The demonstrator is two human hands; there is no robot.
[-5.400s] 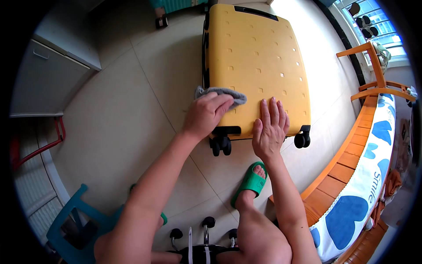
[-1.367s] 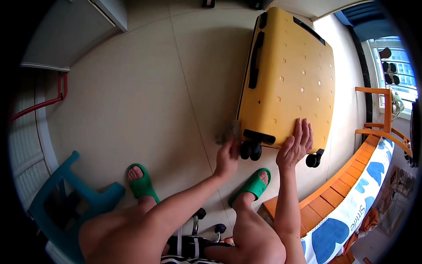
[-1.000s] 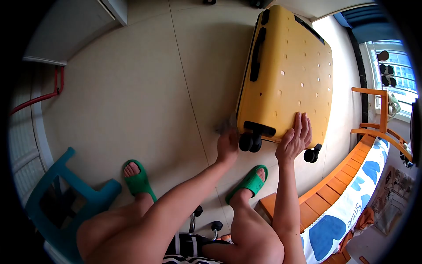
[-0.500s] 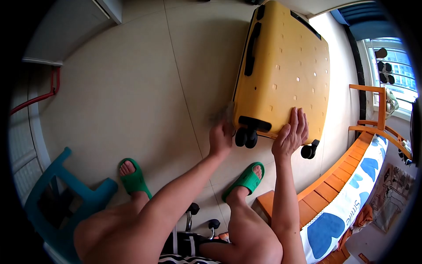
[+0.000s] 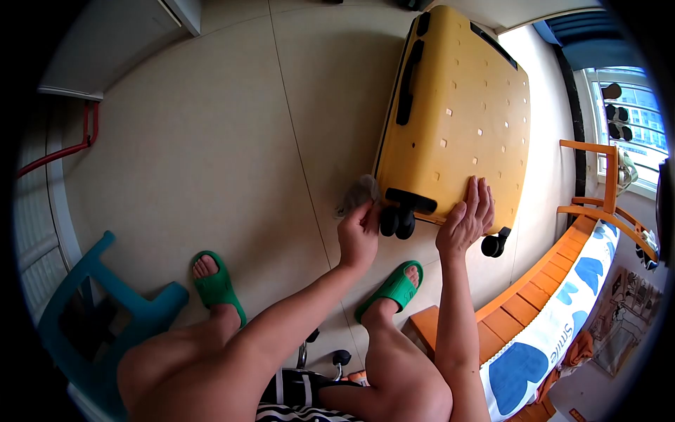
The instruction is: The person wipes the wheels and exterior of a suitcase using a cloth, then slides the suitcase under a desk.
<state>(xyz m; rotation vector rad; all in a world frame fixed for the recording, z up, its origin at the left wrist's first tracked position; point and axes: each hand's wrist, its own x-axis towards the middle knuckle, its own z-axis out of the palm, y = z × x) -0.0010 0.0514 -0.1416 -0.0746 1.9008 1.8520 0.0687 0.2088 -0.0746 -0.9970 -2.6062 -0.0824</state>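
A yellow hard-shell suitcase [image 5: 464,126] lies on its side on the tiled floor, its black wheels [image 5: 399,221] towards me and a black side handle [image 5: 410,83] on its left edge. My left hand [image 5: 359,235] pinches a crumpled grey cloth [image 5: 361,194] at the suitcase's lower left corner, close to the wheels. Whether the cloth touches the shell there I cannot tell. My right hand [image 5: 464,218] rests with its fingers stretched out on the near end of the shell, between the two wheel sets.
A wooden bench [image 5: 520,285] with a white and blue heart-patterned cushion [image 5: 520,373] runs along the right. At the lower left stands a teal plastic chair [image 5: 133,302]. Green slippers [image 5: 214,287] are on my feet. A red metal bar [image 5: 67,149] juts in at the left.
My left hand and the grey cloth have shifted slightly, and the cloth shows more sharply. The right hand stays on the suitcase. The whole view has moved a little.
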